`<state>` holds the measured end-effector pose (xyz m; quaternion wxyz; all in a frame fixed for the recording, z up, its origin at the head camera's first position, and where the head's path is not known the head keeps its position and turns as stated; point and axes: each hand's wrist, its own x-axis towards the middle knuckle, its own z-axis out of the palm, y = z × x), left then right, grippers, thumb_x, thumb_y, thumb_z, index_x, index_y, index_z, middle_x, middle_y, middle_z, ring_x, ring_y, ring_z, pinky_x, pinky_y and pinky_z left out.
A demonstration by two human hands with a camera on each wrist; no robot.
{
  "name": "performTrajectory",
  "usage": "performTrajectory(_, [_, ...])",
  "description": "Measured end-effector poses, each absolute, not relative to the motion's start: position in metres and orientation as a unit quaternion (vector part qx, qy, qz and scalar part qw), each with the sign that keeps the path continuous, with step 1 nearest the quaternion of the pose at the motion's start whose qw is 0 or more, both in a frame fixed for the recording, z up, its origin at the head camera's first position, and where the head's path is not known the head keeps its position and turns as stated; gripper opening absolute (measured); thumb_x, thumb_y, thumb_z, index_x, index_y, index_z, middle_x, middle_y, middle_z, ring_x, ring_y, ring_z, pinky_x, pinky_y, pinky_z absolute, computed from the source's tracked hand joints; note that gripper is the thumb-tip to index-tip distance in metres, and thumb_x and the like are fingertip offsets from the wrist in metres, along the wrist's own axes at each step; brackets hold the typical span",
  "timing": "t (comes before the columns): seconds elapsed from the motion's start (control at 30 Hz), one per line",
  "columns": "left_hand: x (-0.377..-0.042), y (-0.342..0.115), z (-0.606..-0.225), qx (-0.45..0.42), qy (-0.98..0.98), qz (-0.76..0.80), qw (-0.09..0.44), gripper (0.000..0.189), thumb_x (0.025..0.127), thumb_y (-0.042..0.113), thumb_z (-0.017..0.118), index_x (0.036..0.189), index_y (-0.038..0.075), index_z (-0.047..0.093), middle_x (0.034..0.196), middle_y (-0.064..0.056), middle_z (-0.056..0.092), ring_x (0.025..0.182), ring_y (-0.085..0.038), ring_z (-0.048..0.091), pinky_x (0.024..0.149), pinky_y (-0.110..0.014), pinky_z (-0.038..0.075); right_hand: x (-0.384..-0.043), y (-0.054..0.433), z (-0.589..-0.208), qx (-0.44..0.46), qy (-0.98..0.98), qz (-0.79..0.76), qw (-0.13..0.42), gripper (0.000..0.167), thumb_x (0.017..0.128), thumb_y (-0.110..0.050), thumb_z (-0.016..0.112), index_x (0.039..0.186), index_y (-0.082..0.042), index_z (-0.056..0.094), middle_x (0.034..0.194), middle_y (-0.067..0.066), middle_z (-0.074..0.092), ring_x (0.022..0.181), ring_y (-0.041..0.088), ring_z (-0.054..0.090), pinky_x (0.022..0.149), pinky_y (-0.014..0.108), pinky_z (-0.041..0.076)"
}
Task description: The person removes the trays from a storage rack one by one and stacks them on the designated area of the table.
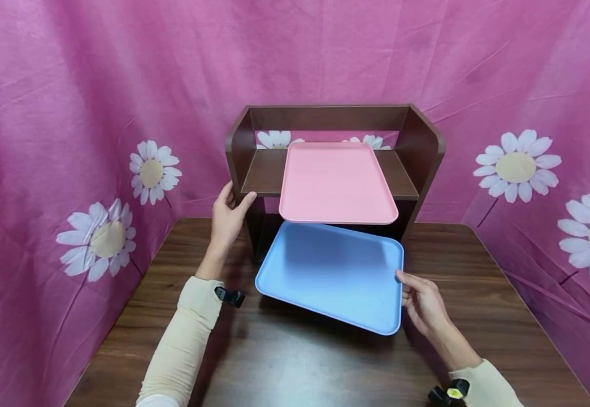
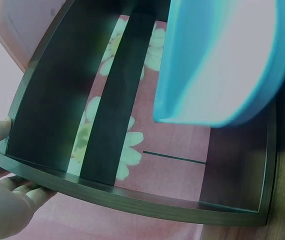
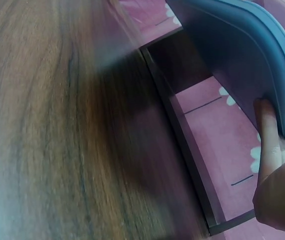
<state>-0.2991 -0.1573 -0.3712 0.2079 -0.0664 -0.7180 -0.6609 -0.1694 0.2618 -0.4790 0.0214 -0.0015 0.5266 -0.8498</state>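
A dark brown two-tier desktop shelf [image 1: 325, 118] stands at the back of the table. My left hand [image 1: 228, 217] grips its left side panel, thumb at the front edge and fingers around the outside, as the left wrist view also shows. My right hand [image 1: 424, 302] pinches the right edge of a blue tray [image 1: 335, 277], thumb on top and fingers underneath. The tray is raised off the table and slanted, its back edge at the opening of the lower tier. On the upper board lies a pink tray [image 1: 335, 183], its front jutting past the board.
The wooden table [image 1: 295, 367] extends in front of and beside the shelf. A pink curtain with white flowers [image 1: 96, 113] hangs behind and along both sides. Directly above the blue tray's back edge is the pink tray's overhanging front rim.
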Motion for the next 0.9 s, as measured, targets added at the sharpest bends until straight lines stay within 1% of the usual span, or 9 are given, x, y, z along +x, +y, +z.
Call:
performTrajectory(0.07, [-0.299,-0.157,-0.372,-0.065,-0.720,-0.659,0.207,0.062,0.098,0.021,0.080,0.153,0.007,0.056,0.146,-0.020,0.065,0.134,-0.025,0.063,0.118,-0.042,0.050,-0.167,0.264,-0.479,-0.004,0.528,-0.849,0.026,0.046,0.113,-0.003,0.044,0.079,-0.011,0.074,0.065,-0.006,0.062,0.057,0.005,0.046,0.053,0.019,0.028])
performTrajectory(0.1, [-0.299,-0.157,-0.372,-0.064,-0.721,-0.658,0.207,0.062,0.098,0.020,0.080,0.153,0.007,0.056,0.146,-0.020,0.065,0.134,-0.026,0.063,0.118,-0.043,0.050,-0.166,0.265,-0.479,-0.005,0.528,-0.849,0.029,0.046,0.113,-0.003,0.044,0.080,-0.011,0.074,0.065,-0.006,0.062,0.057,0.005,0.047,0.052,0.017,0.030])
performTrajectory(0.17, [-0.298,-0.157,-0.372,-0.064,-0.721,-0.658,0.207,0.062,0.098,0.019,0.080,0.153,0.007,0.056,0.146,-0.021,0.065,0.134,-0.026,0.062,0.118,-0.043,0.050,-0.164,0.267,-0.479,-0.005,0.528,-0.849,0.032,0.046,0.113,-0.003,0.044,0.081,-0.011,0.076,0.066,-0.005,0.066,0.058,0.004,0.053,0.050,0.015,0.041])
performTrajectory(0.23, [-0.298,-0.157,-0.372,-0.064,-0.721,-0.658,0.207,0.062,0.098,0.019,0.080,0.153,0.007,0.056,0.146,-0.021,0.065,0.134,-0.026,0.062,0.118,-0.043,0.050,-0.163,0.269,-0.479,-0.006,0.526,-0.849,0.037,0.046,0.113,-0.003,0.044,0.083,-0.011,0.078,0.069,-0.004,0.072,0.060,0.004,0.062,0.054,0.016,0.053])
performTrajectory(0.33, [-0.298,-0.157,-0.372,-0.064,-0.720,-0.660,0.205,0.061,0.098,0.020,0.080,0.153,0.006,0.056,0.146,-0.021,0.065,0.134,-0.025,0.062,0.118,-0.043,0.050,-0.161,0.272,-0.478,-0.010,0.522,-0.852,0.045,0.046,0.113,-0.003,0.044,0.086,-0.011,0.080,0.075,-0.001,0.078,0.066,0.006,0.071,0.061,0.020,0.061])
performTrajectory(0.43, [-0.298,-0.158,-0.372,-0.063,-0.718,-0.663,0.202,0.062,0.098,0.022,0.080,0.152,0.006,0.056,0.146,-0.020,0.064,0.135,-0.025,0.062,0.119,-0.042,0.049,-0.160,0.275,-0.478,-0.019,0.518,-0.853,0.058,0.047,0.113,-0.003,0.042,0.089,-0.010,0.081,0.079,0.001,0.080,0.072,0.008,0.075,0.065,0.022,0.063])
performTrajectory(0.6, [-0.299,-0.159,-0.373,-0.066,-0.712,-0.670,0.198,0.062,0.098,0.023,0.080,0.153,0.006,0.056,0.147,-0.020,0.064,0.135,-0.025,0.061,0.121,-0.042,0.047,-0.159,0.276,-0.479,-0.035,0.513,-0.855,0.075,0.048,0.114,-0.003,0.040,0.094,-0.009,0.083,0.085,0.003,0.082,0.078,0.010,0.078,0.071,0.023,0.065])
performTrajectory(0.9, [-0.300,-0.159,-0.371,-0.071,-0.710,-0.672,0.199,0.062,0.098,0.022,0.080,0.153,0.006,0.056,0.148,-0.020,0.064,0.136,-0.024,0.061,0.121,-0.039,0.048,-0.153,0.273,-0.481,-0.047,0.517,-0.849,0.099,0.050,0.114,-0.003,0.038,0.094,-0.009,0.083,0.082,0.000,0.081,0.076,0.008,0.076,0.069,0.022,0.064])
